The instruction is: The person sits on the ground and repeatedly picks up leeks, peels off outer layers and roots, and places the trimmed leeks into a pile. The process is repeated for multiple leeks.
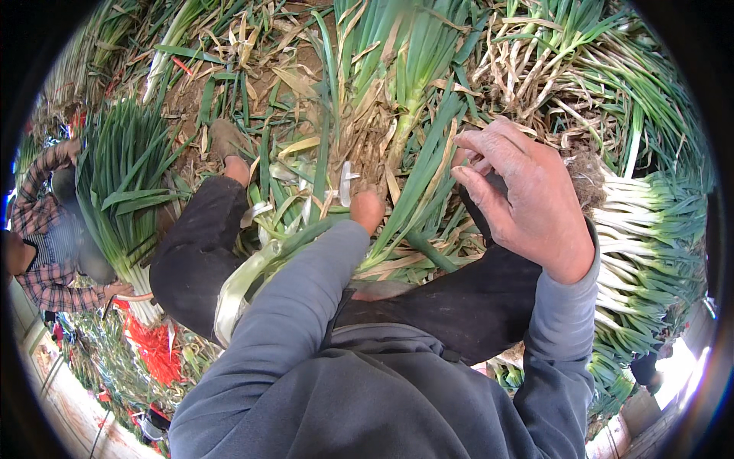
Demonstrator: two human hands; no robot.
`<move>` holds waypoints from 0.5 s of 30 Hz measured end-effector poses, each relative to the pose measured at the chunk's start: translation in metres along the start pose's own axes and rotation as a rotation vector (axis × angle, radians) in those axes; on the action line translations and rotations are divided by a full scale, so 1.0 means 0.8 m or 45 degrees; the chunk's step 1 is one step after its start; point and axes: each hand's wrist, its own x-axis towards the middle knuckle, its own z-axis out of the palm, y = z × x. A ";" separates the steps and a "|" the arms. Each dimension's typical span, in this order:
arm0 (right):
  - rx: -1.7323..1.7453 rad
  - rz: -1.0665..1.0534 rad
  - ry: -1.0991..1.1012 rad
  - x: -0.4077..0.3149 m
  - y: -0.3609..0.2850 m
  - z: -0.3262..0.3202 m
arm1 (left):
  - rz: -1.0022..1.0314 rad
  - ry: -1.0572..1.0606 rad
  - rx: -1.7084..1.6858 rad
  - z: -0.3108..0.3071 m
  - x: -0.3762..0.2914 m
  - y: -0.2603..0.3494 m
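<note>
My right hand point(519, 195) is raised over my right knee, fingers curled, with a gap between thumb and forefinger and nothing seen in it. My left hand point(367, 211) points away from me, low between my legs, and shows only as a short end beyond the sleeve; its fingers are hidden. Beside it is a small white strip point(346, 183), too unclear to name. Past the left hand lie long green onions point(414, 92) with dry, brown outer leaves. A pale, peeled-looking leaf sheath point(232, 298) lies along my left forearm.
Trimmed green onions point(625, 246) are stacked at my right, white stalks towards me. Untrimmed onions point(522, 69) with dry leaves lie beyond. At left, a person in a plaid shirt point(49, 229) holds an upright onion bundle point(123, 172). Red plastic strands point(152, 350) lie below it.
</note>
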 end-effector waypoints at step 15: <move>-0.018 0.066 0.001 0.002 0.000 -0.005 | -0.074 -0.650 0.091 -0.023 -0.019 -0.001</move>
